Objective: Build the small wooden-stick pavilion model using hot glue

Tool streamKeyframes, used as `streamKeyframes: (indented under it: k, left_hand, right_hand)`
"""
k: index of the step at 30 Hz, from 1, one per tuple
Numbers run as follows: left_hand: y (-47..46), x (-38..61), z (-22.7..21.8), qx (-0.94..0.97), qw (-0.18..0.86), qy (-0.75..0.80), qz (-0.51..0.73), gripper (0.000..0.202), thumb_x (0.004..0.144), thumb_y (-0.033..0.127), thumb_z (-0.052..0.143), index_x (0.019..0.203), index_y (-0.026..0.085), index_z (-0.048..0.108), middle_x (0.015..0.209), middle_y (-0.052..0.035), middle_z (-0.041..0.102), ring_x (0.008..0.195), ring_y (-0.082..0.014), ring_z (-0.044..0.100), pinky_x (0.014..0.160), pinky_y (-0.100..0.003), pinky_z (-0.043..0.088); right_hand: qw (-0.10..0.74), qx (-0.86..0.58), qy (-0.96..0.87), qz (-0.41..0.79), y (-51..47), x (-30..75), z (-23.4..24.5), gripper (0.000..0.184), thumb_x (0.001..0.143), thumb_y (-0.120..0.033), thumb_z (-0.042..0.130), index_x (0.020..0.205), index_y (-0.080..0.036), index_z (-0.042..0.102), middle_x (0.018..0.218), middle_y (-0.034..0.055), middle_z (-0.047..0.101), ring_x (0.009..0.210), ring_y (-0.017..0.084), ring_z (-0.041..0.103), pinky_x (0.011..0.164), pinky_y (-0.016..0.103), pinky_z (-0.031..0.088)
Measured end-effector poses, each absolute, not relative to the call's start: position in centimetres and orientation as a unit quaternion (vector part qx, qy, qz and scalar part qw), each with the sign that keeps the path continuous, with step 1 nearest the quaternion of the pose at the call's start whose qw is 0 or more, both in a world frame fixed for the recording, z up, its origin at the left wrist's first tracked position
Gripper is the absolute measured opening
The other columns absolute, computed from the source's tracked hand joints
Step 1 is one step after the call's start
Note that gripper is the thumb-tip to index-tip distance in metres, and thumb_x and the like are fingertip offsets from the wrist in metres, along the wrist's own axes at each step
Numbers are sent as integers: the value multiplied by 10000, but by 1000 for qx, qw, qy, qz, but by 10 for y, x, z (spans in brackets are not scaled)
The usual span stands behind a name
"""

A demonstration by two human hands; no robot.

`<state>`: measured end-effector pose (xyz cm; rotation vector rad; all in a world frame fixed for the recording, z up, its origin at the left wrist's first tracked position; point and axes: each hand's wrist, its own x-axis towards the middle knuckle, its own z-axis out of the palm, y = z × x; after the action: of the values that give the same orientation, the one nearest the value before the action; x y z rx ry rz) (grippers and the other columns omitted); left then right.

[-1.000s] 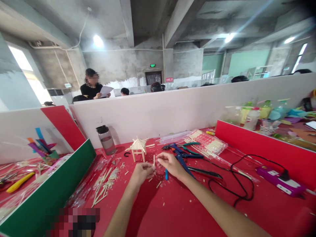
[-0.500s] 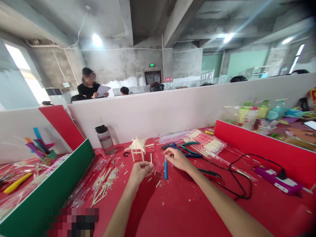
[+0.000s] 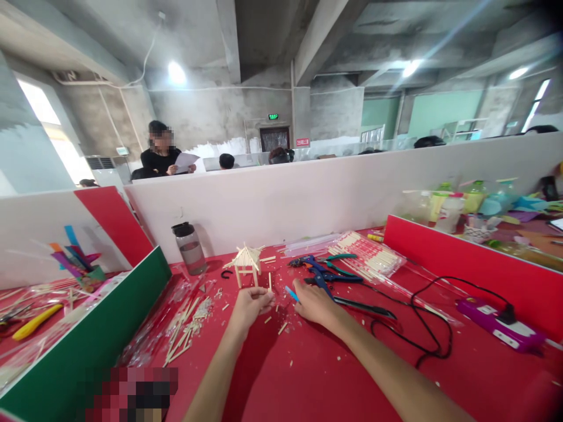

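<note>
By the left hand (image 3: pixel 253 305), fingertips pressed together, a short, pale wooden stick (image 3: pixel 270 282) is pinched with its long axis nearly upright, its free end pointed upward; by the right hand (image 3: pixel 315 302), fingers closed, a slim blue pen-like tool (image 3: pixel 291 292) is gripped aslant above the red tabletop (image 3: pixel 281 375), its visible end pointed forward and leftward. Just behind the left hand, a pale wooden pavilion model with a peaked roof (image 3: pixel 247 258) is seen, with a clear, black-lidded bottle (image 3: pixel 191 250) placed farther back, near the white partition (image 3: pixel 281 202).
</note>
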<state>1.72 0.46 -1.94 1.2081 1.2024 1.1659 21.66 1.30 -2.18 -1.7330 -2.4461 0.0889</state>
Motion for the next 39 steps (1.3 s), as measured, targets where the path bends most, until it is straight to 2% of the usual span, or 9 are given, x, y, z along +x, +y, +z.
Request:
streamKeyframes:
  k: [3,7,10,13,16,24,32,39]
  left_hand:
    - [4,17,-20,497,515,500,487,467,490,496,874,705,119,701,659,-75,721,658,-202,699,648,-282,546]
    - [5,16,-22,497,513,497,493,463,494,488,873,722,120,709,670,-78,724,667,-208,703,645,-283,542]
    - [5,15,-22,496,514,496,494,460,488,487,875,715,123,709,663,-74,722,658,-205,700,636,-280,540]
    - [5,15,-20,492,514,499,494,455,478,484,879,696,124,705,648,-72,717,642,-201,693,619,-274,533]
    - [5,14,-16,488,517,497,499,450,469,475,883,679,122,701,619,-62,704,609,-186,677,591,-259,517]
    - [8,14,-17,475,531,485,507,469,424,480,894,621,118,671,546,-20,663,480,-107,585,505,-208,450]
    - [9,11,-16,483,519,495,502,488,445,499,885,676,116,690,605,-50,697,548,-148,639,557,-240,496]
    - [6,5,-13,505,504,496,495,481,493,509,869,711,114,703,666,-81,719,619,-185,676,591,-259,516]
  right_hand:
    - [74,-572,-816,26,14,212,-26,462,885,-172,449,1341,-101,433,1057,205,688,975,327,676,765,361,467]
    - [77,-555,-827,32,18,209,-33,509,870,-73,399,1379,-49,391,1126,233,659,1027,315,655,796,356,457]
    - [104,-542,-833,37,19,211,-32,452,869,-45,380,1315,-52,453,1179,225,637,1064,293,636,816,332,438]
    - [144,-537,-831,39,19,214,-28,312,973,-184,330,1205,-126,530,1119,176,676,994,277,667,768,313,431]
    - [168,-536,-826,33,20,216,-23,348,1026,-342,267,1134,-186,559,1023,134,718,916,270,693,728,304,421]
    - [150,-549,-822,17,22,218,-15,372,1034,-387,269,1165,-196,560,937,123,743,849,251,707,688,280,415]
    - [140,-540,-830,16,17,220,-10,387,1021,-457,302,1089,-236,613,947,98,744,868,257,707,697,280,422]
    - [110,-561,-820,-1,19,224,-16,352,986,-478,404,1113,-230,619,973,132,734,887,295,705,706,316,450]
